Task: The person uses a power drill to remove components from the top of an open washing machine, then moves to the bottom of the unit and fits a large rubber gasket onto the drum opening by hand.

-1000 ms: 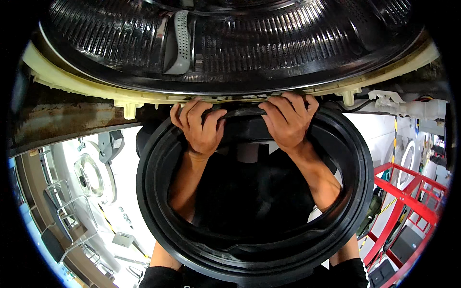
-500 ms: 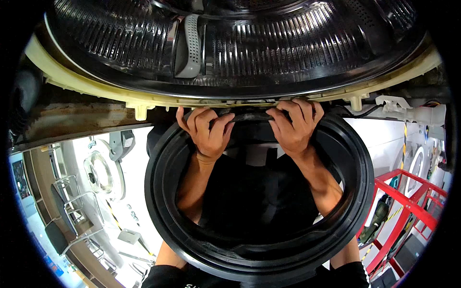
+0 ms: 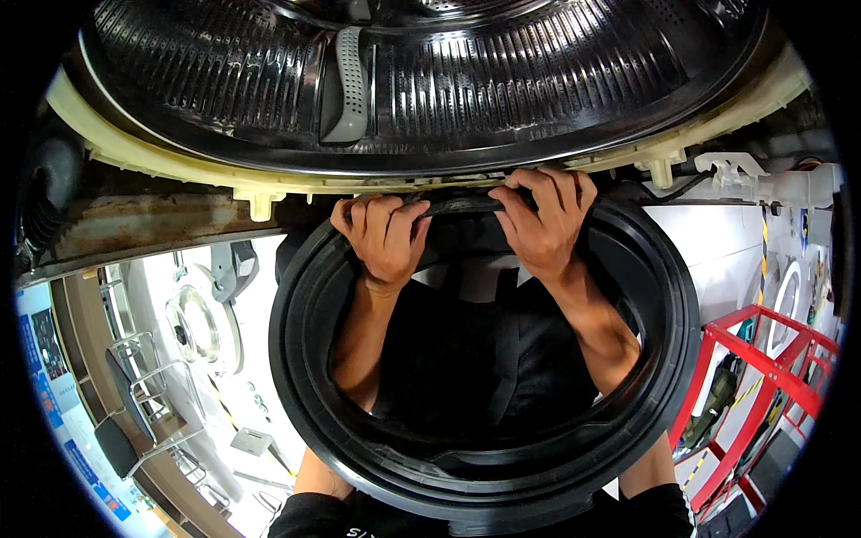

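Note:
A black rubber door gasket hangs as a large ring in front of me, with both my forearms passing through its opening. My left hand has its fingers curled over the gasket's top edge, left of centre. A little higher, my right hand grips the same edge right of centre. That edge lies against the lower lip of the cream plastic tub rim. Behind the rim is the shiny perforated steel drum, with a grey paddle inside. My fingers hide part of the contact between gasket and rim.
A black corrugated hose is at the far left, above a rusty metal panel edge. White plastic fittings with wiring sit at the right. A red metal frame stands lower right; chairs and a round washer door are lower left.
My right hand has shifted slightly left and up along the gasket's edge. My left hand keeps nearly the same place. The view has tilted a little, and the gasket stays in both hands.

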Demonstrator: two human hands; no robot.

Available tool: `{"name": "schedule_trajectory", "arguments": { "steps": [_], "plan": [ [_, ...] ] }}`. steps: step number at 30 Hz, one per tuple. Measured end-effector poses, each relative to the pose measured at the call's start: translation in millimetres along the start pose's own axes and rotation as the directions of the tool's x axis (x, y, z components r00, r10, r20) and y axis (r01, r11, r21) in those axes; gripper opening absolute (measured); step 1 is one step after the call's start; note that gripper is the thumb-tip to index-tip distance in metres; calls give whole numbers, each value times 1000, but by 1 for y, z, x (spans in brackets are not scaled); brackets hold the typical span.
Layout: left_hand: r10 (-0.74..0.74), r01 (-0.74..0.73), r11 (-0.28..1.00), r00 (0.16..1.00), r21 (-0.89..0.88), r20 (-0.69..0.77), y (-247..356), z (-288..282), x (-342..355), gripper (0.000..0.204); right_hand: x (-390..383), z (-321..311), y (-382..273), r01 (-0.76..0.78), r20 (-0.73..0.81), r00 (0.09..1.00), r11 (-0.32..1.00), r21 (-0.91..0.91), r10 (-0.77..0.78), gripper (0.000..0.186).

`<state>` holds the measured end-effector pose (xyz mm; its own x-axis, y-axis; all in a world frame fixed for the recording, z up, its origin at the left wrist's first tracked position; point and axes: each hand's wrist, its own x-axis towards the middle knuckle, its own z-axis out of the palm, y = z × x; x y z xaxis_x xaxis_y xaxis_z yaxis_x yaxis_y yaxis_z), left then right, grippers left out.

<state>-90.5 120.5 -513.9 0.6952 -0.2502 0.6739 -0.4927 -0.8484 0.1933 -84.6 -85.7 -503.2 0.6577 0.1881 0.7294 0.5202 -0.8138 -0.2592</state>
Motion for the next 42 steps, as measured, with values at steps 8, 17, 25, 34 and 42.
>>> {"name": "schedule_trajectory", "arguments": {
  "steps": [8,17,25,34,42],
  "plan": [
    [22,-22,1000,1000,-22,-2,2,-2,6,23,3,-5,-1,-10,31,999,999,-31,11,25],
    [52,-53,997,998,-64,-21,0,1,7,31,5,-7,1,2,76,997,999,-39,1,27],
    [78,-77,994,997,-81,11,-2,0,4,36,3,-5,1,1,76,997,998,-66,4,17],
    [87,-81,991,995,-109,50,-4,-1,5,36,1,-4,3,18,73,997,998,-53,-14,15],
    [61,-53,991,996,-124,63,1,-2,8,38,6,-11,2,11,127,992,999,-45,-5,13]
  ]
}}
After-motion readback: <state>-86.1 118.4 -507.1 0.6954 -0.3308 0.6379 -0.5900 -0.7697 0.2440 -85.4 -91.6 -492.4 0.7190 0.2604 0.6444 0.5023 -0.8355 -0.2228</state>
